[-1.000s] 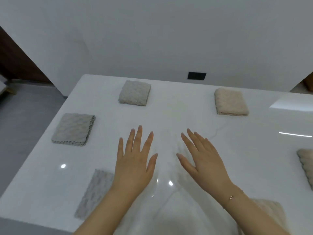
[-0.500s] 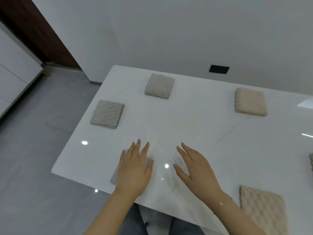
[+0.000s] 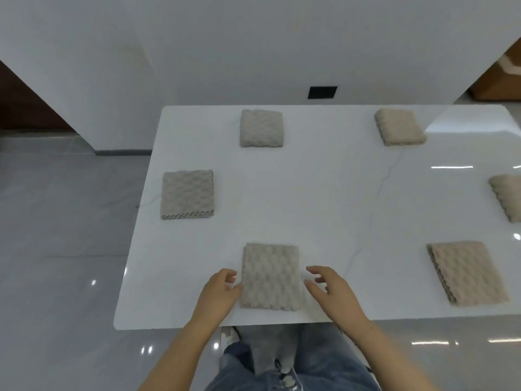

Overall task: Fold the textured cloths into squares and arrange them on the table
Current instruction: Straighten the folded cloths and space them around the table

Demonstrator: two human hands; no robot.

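White marble table (image 3: 324, 198) against pale wall. Folded grey cloth (image 3: 270, 276) lay between my hands: left hand (image 3: 221, 293) thumb touched its left edge, right hand (image 3: 331, 289) just beside right edge; both loosely curled, holding nothing, probably to square it. Five other folded cloths spaced farther out.

White marble-look table (image 3: 324, 198), six folded textured cloths around its edges, grey folded cloth (image 3: 270, 276) at the near edge between left hand (image 3: 221, 292) touching its side and right hand (image 3: 335, 292) just beside it, fingers loosely curled, jeans (image 3: 282, 371) below.
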